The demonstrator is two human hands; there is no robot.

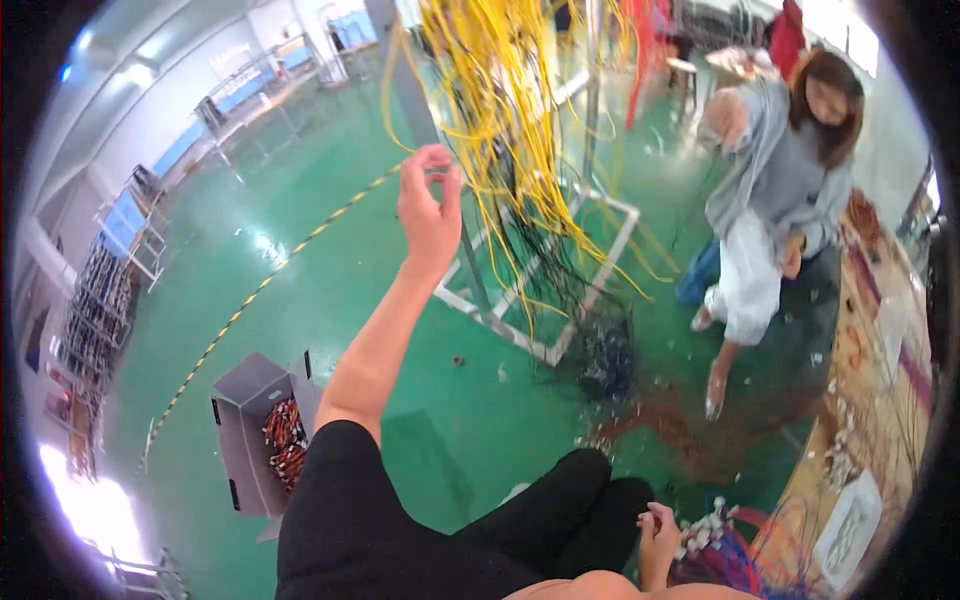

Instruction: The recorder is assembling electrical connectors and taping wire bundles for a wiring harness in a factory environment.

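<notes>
My left hand [432, 215] is raised at arm's length beside a hanging bundle of yellow wires [515, 110]. Its fingers curl toward the thumb, and a thin yellow wire runs close to the fingertips; whether they grip it cannot be made out. Low in the view, next to my thigh, my right hand [657, 545] has its fingers bent inward. Beside it lies a heap of red and blue wires [735, 560] with white connectors [708, 528]. Anything between the right fingers is too small to name.
A metal rack frame [545, 350] carries the wires, dark strands hanging below. A grey box [248, 450] holds orange-red wire pieces. At right a person [785, 180] sits near a wooden table [850, 330] with a white tray [850, 530]. Yellow-black tape [270, 280] crosses the green floor.
</notes>
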